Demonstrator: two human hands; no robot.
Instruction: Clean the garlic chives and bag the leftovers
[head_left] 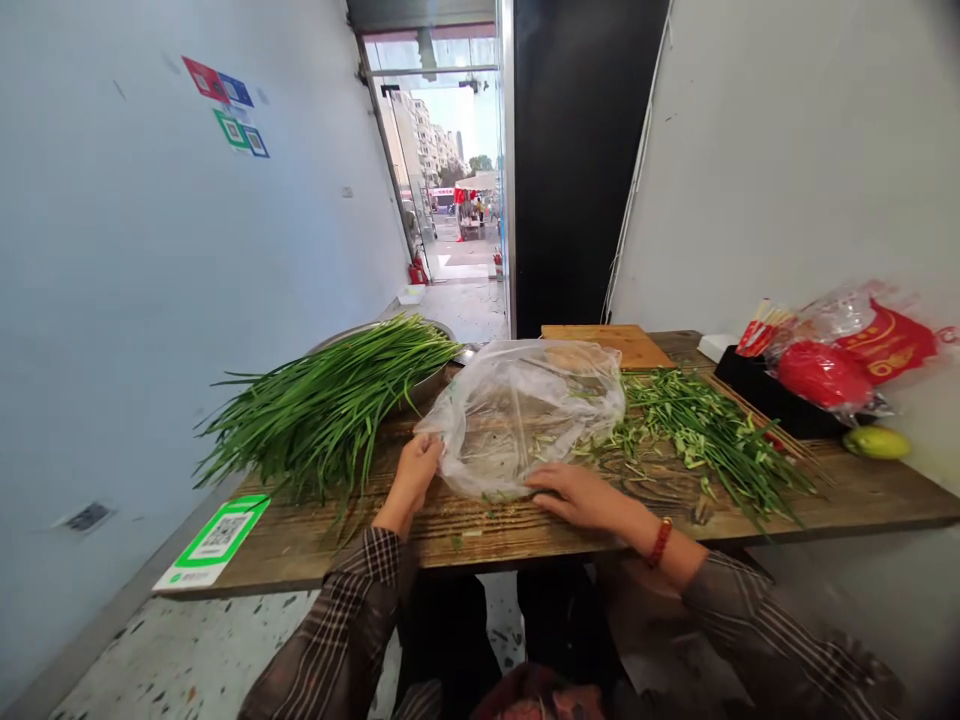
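Note:
A clear plastic bag point(525, 400) lies spread on the wooden table point(487, 540), its mouth facing me. My left hand point(416, 468) pinches the bag's left edge with closed fingers. My right hand point(574, 493) rests at the bag's near right edge, fingers stretched out and slightly apart. On the left, a big bunch of long green chives point(337, 400) lies over a metal bowl point(427, 388). Loose green stems and leaves point(697, 420) are heaped to the right of the bag. Small bits of green are scattered by its near edge.
A wooden cutting board point(607, 346) is behind the bag. At the right end are a black box point(765, 395) with red packages point(825, 375) and a yellow-green fruit point(876, 442). A green-framed QR code card point(217, 540) lies at the left corner.

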